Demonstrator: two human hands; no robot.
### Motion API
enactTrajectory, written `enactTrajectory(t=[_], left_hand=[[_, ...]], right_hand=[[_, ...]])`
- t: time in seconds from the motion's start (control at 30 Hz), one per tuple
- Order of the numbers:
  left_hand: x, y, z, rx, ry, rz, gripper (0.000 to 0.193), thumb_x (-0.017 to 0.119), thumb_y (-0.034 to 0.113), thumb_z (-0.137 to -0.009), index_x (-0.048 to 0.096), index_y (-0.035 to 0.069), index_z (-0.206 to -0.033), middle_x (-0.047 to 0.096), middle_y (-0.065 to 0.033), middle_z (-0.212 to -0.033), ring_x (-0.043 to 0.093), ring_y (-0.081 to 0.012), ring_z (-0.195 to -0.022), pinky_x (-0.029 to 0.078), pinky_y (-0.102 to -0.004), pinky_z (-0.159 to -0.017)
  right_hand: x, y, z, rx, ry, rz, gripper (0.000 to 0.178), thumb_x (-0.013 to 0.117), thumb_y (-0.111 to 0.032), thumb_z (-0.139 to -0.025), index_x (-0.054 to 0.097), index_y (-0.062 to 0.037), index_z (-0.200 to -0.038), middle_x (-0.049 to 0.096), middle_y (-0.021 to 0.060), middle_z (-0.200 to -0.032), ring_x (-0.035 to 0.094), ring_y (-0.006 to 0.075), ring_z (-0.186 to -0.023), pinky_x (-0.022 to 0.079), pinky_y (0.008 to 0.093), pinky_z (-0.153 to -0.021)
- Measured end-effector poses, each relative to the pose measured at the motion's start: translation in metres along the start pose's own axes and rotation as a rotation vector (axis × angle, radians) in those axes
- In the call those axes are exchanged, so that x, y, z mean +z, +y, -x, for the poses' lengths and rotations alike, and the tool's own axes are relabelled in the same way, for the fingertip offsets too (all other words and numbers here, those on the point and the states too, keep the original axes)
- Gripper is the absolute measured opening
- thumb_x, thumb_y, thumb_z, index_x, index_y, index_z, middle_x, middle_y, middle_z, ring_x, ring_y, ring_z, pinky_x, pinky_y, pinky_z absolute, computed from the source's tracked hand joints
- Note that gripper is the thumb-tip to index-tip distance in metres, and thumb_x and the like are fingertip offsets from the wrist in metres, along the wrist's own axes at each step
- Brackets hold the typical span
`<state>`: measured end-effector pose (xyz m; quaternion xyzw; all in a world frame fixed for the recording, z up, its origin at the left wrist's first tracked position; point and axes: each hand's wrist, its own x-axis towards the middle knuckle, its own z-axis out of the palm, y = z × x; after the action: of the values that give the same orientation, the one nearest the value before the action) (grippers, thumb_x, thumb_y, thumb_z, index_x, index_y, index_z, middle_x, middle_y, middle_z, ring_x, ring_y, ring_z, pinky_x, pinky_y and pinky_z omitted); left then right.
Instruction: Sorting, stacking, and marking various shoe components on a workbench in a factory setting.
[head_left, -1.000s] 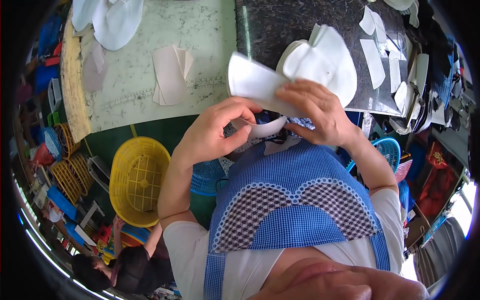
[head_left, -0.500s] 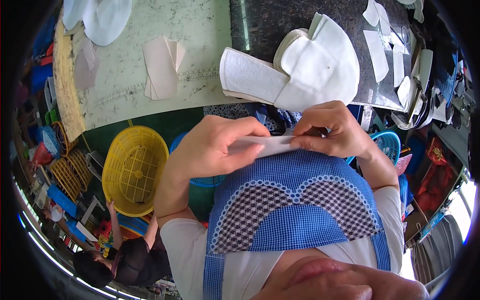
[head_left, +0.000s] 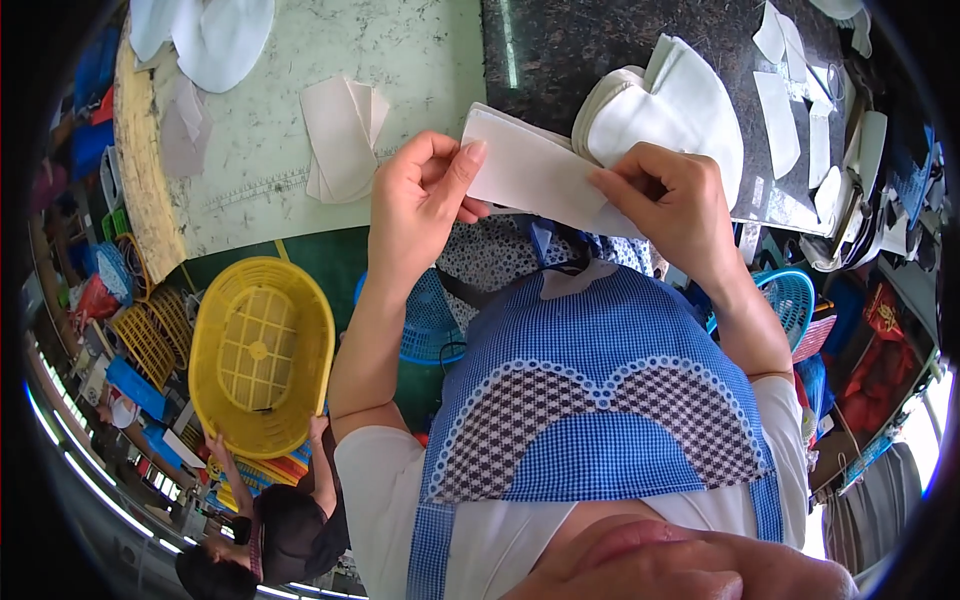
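Both of my hands stretch a cream rectangular fabric piece [head_left: 535, 172] between them at the table's near edge. My left hand [head_left: 420, 205] pinches its left end between thumb and fingers. The right end is pinched by my right hand [head_left: 675, 205], thumb on top. Just beyond my right hand lies a stack of white rounded fabric pieces [head_left: 675, 115], partly hidden by that hand. Cream edges showing behind the held piece suggest more layers there. To the left, several cream strips [head_left: 342, 140] lie fanned on the pale green tabletop [head_left: 250, 130].
White cut pieces [head_left: 775, 120] lie on the dark tabletop [head_left: 560, 50] at right. Pale rounded pieces [head_left: 222, 40] sit far left. Below the table are a yellow basket [head_left: 205, 350], gripped by another person [head_left: 295, 520], and blue baskets [head_left: 430, 320] [head_left: 785, 305].
My hands have risen from the apron to the table edge, and the fabric piece now lies flat and stretched between them. The other person and the yellow basket have shifted slightly.
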<state>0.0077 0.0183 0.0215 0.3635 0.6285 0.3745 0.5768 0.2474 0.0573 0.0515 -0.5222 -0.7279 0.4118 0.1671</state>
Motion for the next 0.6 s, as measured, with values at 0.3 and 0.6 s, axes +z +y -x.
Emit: enactTrajectory(t=[0.3, 0.6], left_hand=[[-0.0018, -0.0065, -0.0043, -0.007, -0.004, 0.026, 0.031, 0.061, 0.027, -0.096, 0.058, -0.003, -0.087, 0.064, -0.0086, -0.065, 0.062, -0.0117, -0.051, 0.049, -0.0226, -0.045], [0.0034, -0.0042, -0.0088, -0.013, -0.014, 0.044, 0.028, 0.061, 0.025, -0.096, 0.057, -0.002, -0.086, 0.063, -0.0079, -0.063, 0.061, -0.0115, -0.05, 0.047, -0.0227, -0.044]], right_hand=[[0.0029, -0.004, -0.003, 0.06, -0.009, 0.039, 0.02, 0.075, -0.018, -0.082, 0.068, -0.0003, -0.075, 0.065, 0.0092, -0.061, 0.064, 0.016, -0.052, 0.049, 0.0254, -0.049], [0.0007, -0.001, -0.0013, 0.043, 0.034, 0.069, 0.02, 0.076, -0.018, -0.081, 0.066, -0.0022, -0.072, 0.064, 0.0084, -0.06, 0.063, 0.0172, -0.05, 0.049, 0.0275, -0.048]])
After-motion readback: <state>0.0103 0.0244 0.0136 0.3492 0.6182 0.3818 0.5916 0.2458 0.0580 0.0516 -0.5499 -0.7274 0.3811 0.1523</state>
